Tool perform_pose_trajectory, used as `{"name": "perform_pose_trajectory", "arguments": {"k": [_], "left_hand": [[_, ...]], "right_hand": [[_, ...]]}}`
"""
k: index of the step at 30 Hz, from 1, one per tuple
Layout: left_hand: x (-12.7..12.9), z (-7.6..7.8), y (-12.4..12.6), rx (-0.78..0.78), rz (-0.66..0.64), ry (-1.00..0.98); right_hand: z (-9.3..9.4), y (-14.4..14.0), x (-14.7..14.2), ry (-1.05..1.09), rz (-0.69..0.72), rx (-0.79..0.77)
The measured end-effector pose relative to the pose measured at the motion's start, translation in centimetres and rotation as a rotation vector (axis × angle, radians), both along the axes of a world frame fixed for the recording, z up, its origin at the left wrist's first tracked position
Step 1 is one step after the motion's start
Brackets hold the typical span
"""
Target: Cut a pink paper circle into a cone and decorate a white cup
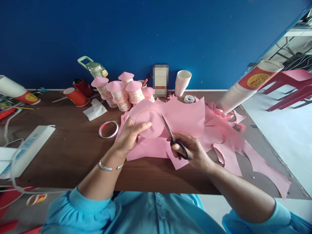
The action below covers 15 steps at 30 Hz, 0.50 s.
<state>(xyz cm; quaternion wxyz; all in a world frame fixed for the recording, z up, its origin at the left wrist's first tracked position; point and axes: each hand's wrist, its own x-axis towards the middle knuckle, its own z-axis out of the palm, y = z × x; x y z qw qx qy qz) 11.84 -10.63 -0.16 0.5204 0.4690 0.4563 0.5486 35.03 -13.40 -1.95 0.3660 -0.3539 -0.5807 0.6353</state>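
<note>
Scissors [174,138] (right hand [192,152]) at pink paper [148,123]

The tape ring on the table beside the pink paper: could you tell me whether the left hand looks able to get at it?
Probably yes: the tape ring lies on bare table just beside the left hand, nothing between them, though that hand is holding the pink paper circle.

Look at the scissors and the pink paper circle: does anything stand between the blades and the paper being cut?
Nothing visible does. The scissors in the right hand meet the edge of the pink paper circle directly, while the left hand holds its far side, clear of the blades.
</note>
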Motion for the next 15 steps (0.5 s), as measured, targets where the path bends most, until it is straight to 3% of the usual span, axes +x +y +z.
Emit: {"name": "perform_pose_trajectory", "arguments": {"k": [15], "left_hand": [[-0.46,-0.21,0.25,0.007,0.006,-0.04]], "right_hand": [[-0.13,0.03,0.1,-0.022,-0.01,-0.018]]}}
